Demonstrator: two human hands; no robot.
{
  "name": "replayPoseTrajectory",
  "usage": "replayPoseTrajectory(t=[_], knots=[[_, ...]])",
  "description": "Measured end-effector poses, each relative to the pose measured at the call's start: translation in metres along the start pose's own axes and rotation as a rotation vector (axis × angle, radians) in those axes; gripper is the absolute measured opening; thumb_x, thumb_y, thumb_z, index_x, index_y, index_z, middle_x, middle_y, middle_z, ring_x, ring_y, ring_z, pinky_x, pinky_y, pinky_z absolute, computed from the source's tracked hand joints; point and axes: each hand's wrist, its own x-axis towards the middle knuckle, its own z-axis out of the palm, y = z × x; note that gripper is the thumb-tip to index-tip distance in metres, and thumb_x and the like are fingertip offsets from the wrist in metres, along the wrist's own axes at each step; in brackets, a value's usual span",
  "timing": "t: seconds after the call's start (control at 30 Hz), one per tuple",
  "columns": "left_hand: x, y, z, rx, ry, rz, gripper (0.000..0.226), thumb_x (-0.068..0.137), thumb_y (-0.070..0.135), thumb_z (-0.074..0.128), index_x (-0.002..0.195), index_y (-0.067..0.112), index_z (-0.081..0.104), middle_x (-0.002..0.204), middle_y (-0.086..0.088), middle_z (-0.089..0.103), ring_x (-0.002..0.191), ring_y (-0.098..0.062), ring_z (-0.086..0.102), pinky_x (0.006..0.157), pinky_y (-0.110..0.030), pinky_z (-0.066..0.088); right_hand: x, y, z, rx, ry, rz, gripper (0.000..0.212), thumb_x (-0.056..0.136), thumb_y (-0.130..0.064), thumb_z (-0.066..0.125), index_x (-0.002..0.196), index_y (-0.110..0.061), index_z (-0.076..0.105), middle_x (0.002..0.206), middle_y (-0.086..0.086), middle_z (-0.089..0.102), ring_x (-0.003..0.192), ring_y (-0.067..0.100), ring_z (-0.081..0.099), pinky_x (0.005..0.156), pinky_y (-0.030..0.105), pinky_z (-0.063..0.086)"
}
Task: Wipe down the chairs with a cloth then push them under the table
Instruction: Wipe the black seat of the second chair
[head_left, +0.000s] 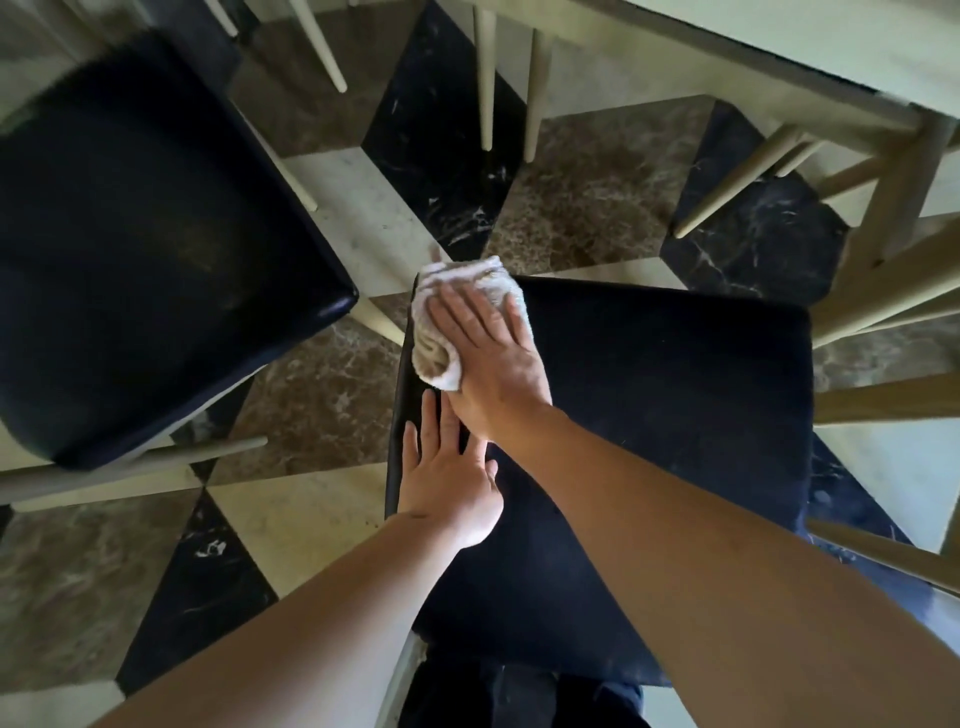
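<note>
Chair (649, 415) dark padded seat; right hand (493, 358) presses nubby cloth (441, 322).

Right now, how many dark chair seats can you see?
2. One dark seat lies under both hands, with the cloth at its far left corner. The other seat is at the left. More chairs may be hidden.

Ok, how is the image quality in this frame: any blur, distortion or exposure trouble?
Head view: wide-angle bending bows the table edge and chair legs; the left chair seat is soft with motion blur; the right hand on the cloth and the left hand are fairly sharp; the near chair seat is so dark that it shows little detail.
</note>
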Motion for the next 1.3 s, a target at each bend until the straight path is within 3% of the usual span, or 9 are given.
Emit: replayPoseTrajectory(t=[0.2,0.33,0.43,0.63,0.87,1.0,1.13,1.2,1.3], knots=[[0.001,-0.002,0.005,-0.025,0.058,0.035,0.076,0.107,0.043,0.024,0.142,0.034,-0.043,0.156,-0.010,-0.047,0.146,-0.028,-0.040,0.123,-0.049,-0.015,-0.021,0.067,0.002,-0.010,0.029,0.168,0.082,0.097,-0.051,0.028,0.157,-0.023,-0.021,0.168,-0.004,-0.019,0.154,0.019,-0.017,0.124,0.050,-0.007],[0.002,-0.004,0.009,-0.051,0.080,0.056,0.084,0.093,0.077,0.014,0.144,0.038,-0.041,0.148,-0.003,-0.054,0.143,-0.024,-0.044,0.120,-0.046,-0.019,-0.045,0.125,-0.004,0.026,0.049,0.268,0.079,0.098,-0.046,0.035,0.162,-0.022,-0.003,0.171,-0.005,-0.003,0.156,0.017,-0.004,0.125,0.047,-0.006],[0.001,0.000,0.016,-0.003,0.127,0.040,0.092,0.085,0.085,0.008,0.141,0.037,-0.047,0.151,-0.007,-0.052,0.143,-0.027,-0.043,0.123,-0.050,-0.015,-0.071,0.163,-0.005,0.039,0.070,0.315,0.078,0.097,-0.044,0.043,0.163,-0.021,0.008,0.170,-0.004,0.007,0.156,0.018,0.003,0.126,0.047,-0.001],[-0.002,-0.012,0.015,0.021,0.270,0.131,0.099,0.085,0.085,0.026,0.159,0.036,-0.017,0.167,-0.015,-0.022,0.155,-0.033,-0.018,0.125,-0.056,0.004,-0.128,0.203,0.002,0.050,0.167,0.421,0.076,0.095,-0.047,0.038,0.161,-0.018,0.017,0.169,0.000,0.018,0.156,0.021,0.011,0.126,0.051,0.007],[-0.002,-0.012,0.012,-0.009,0.267,0.145,0.102,0.081,0.082,0.039,0.162,0.037,-0.005,0.169,-0.014,-0.016,0.156,-0.033,-0.014,0.125,-0.056,0.010,-0.180,0.180,0.016,0.221,0.219,0.784,0.071,0.099,-0.041,0.040,0.162,-0.017,0.017,0.169,0.004,0.016,0.156,0.025,0.009,0.126,0.049,0.005],[-0.003,-0.014,0.013,0.067,0.209,0.131,0.101,0.084,0.083,0.026,0.154,0.036,-0.029,0.162,-0.013,-0.035,0.152,-0.033,-0.026,0.126,-0.056,0.003,-0.179,0.173,0.018,0.309,0.214,0.981,0.075,0.099,-0.042,0.039,0.162,-0.018,0.008,0.170,0.002,0.007,0.156,0.022,0.002,0.126,0.049,0.002],[0.004,-0.019,0.011,0.078,0.097,0.180,0.096,0.086,0.082,0.018,0.142,0.038,-0.047,0.147,-0.009,-0.057,0.144,-0.032,-0.042,0.123,-0.055,-0.009,-0.125,0.163,0.007,0.308,0.243,1.133,0.086,0.092,-0.032,0.057,0.162,-0.011,0.012,0.169,0.013,0.007,0.156,0.032,0.004,0.124,0.054,0.000],[0.006,-0.021,0.010,0.103,0.057,0.175,0.098,0.091,0.078,0.023,0.137,0.036,-0.052,0.143,-0.011,-0.061,0.142,-0.034,-0.045,0.123,-0.056,-0.012,-0.088,0.142,-0.004,0.300,0.240,1.103,0.089,0.088,-0.034,0.059,0.161,-0.009,0.014,0.169,0.017,0.007,0.155,0.036,0.007,0.124,0.054,0.001],[0.007,-0.019,0.014,0.158,0.020,0.148,0.099,0.094,0.076,0.024,0.134,0.032,-0.055,0.141,-0.016,-0.061,0.142,-0.038,-0.044,0.122,-0.059,-0.011,-0.042,0.088,-0.012,0.272,0.184,0.793,0.086,0.088,-0.035,0.050,0.162,-0.013,0.012,0.170,0.014,0.004,0.156,0.034,0.003,0.124,0.051,-0.003]])
